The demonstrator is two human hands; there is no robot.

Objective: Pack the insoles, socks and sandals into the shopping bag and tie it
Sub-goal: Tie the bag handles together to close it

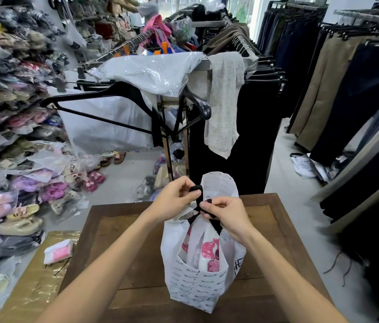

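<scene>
A white printed shopping bag (195, 285) stands upright on a brown wooden table (132, 252). Through its open side I see a clear packet with pink sandals (209, 251) inside. A black strap (197, 192) runs across the gathered top of the bag. My left hand (176, 197) pinches the upper loop of that strap. My right hand (223, 212) pinches its lower end, just right of the bag's neck. A white flap of the bag (218, 185) sticks up behind my fingers. I cannot make out insoles or socks in the bag.
A small pink and white packet (58, 251) lies on a gold-coloured surface left of the table. Bagged slippers are piled on shelves and floor at the left (16, 183). A clothes rack with black hangers (123, 101) stands ahead, trousers hang at the right (337, 94).
</scene>
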